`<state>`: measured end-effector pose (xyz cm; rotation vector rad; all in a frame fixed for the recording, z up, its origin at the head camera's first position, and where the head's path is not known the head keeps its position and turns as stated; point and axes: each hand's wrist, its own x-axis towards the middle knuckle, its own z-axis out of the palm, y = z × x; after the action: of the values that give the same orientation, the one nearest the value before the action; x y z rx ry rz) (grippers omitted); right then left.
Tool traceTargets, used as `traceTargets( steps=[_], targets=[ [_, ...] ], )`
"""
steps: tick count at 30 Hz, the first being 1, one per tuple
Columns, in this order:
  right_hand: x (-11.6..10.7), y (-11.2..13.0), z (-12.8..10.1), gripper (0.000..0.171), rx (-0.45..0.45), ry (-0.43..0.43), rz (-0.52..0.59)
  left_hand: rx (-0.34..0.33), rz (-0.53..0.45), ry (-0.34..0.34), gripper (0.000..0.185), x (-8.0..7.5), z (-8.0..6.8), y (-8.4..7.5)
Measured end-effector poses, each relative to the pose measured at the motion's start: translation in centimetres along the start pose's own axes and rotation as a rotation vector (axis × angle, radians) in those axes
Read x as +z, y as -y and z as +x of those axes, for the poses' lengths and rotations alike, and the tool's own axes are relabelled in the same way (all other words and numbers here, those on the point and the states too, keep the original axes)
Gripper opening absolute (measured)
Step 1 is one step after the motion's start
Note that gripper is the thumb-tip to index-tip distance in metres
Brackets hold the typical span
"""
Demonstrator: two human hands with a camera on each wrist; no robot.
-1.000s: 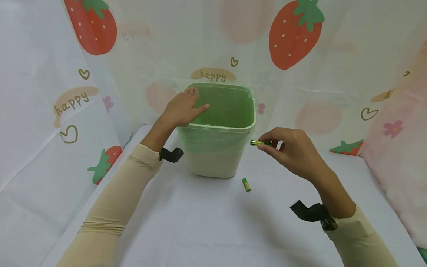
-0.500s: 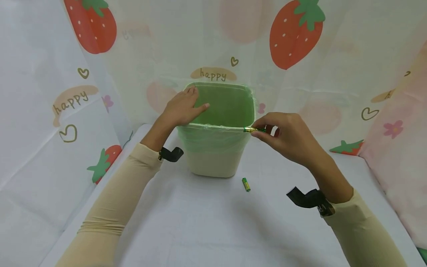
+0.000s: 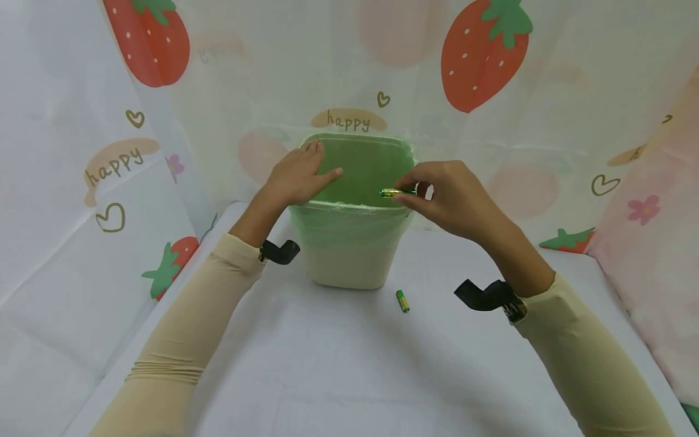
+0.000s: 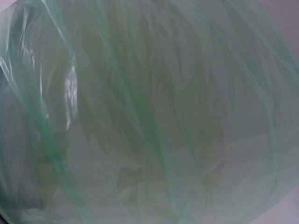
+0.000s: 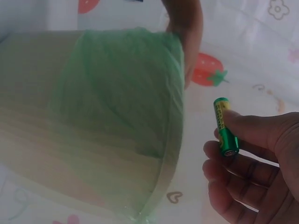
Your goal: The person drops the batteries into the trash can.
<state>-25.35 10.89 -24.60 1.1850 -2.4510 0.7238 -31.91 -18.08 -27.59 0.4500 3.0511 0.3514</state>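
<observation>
A small green-and-gold cylindrical battery (image 3: 397, 192) is pinched in the right hand (image 3: 455, 203), just above the cream plastic bin (image 3: 349, 261) lined with a green bag; the left hand (image 3: 297, 176) rests flat on the rim. Dropping step: fingers need only part. A second battery (image 3: 402, 301) lies below on the table.

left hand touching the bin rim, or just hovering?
Touching. In the head view the left hand lies flat on the bin at its left rim, fingers over the green bag liner, with no gap showing.
</observation>
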Motion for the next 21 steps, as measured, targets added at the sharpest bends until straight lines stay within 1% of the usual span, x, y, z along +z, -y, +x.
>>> traceTargets(
  steps=[10,16,21],
  targets=[
    [0.7,-0.1,2.3,0.011,0.056,0.063,-0.070,0.000,0.006,-0.003,0.084,-0.1,-0.3,-0.2],
    [1.2,-0.2,3.7,0.009,0.089,0.106,-0.078,-0.010,0.010,-0.006,0.085,-0.3,-0.3,-0.3],
    [1.8,-0.7,4.4,0.009,0.118,0.146,-0.097,-0.009,0.006,-0.003,0.085,-0.1,-0.3,-0.2]
  ],
)
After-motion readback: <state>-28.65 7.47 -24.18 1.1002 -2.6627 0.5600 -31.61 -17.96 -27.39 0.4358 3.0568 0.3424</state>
